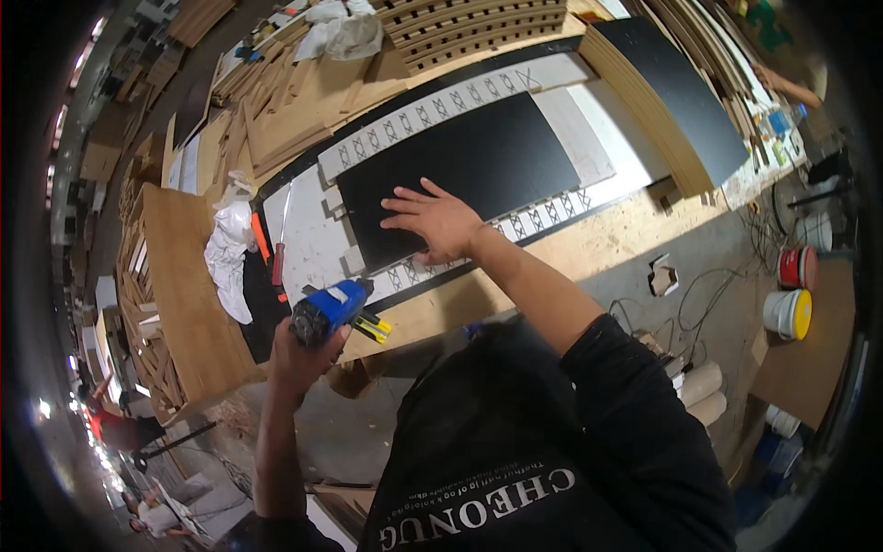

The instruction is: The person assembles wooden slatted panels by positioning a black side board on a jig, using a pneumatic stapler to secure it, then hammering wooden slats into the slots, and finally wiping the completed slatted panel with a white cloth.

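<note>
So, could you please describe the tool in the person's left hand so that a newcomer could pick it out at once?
Start at the long workbench with the black panel lying flat under the right hand. At the bench's near edge, the left hand grips a power tool. Its blue body with yellow and black parts marks it out from the orange-handled tools nearby.

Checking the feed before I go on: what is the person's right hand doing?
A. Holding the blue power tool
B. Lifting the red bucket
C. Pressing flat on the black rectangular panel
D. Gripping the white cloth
C: the right hand lies palm-down, fingers spread, on the black rectangular panel, while the left hand grips the blue power tool.
</note>
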Tool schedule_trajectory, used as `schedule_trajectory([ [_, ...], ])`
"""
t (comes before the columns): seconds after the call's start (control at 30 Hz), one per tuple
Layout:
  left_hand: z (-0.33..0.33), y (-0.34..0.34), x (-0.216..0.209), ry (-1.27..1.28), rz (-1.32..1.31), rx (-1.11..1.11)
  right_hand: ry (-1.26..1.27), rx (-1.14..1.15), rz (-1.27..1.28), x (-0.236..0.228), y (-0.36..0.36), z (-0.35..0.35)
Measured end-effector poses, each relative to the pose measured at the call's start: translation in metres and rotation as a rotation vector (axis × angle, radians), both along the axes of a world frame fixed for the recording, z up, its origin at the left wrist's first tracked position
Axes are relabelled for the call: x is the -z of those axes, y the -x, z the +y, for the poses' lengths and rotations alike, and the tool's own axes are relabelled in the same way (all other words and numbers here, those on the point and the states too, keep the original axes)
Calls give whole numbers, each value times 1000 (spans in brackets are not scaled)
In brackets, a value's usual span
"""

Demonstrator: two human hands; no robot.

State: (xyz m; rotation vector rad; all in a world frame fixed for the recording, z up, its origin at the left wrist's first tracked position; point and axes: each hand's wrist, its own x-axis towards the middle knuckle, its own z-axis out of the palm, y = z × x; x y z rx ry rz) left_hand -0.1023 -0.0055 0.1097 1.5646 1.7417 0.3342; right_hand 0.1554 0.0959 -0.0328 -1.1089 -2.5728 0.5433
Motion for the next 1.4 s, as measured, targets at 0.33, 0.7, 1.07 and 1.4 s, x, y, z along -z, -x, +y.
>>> schedule_trajectory([
  [0.33, 47, -28, -5, 136, -24, 135, -41, 286, -87, -3, -22, -16],
  [0.7, 64, -24, 1, 203, -83, 156, -35, 435, -77, -2, -27, -29],
  [1.07, 72, -34, 4, 259, -23, 193, 43, 353, -34, -4, -34, -26],
  [1.4, 77, -30, 9, 289, -15, 192, 52, 349, -4, -5, -34, -25],
])
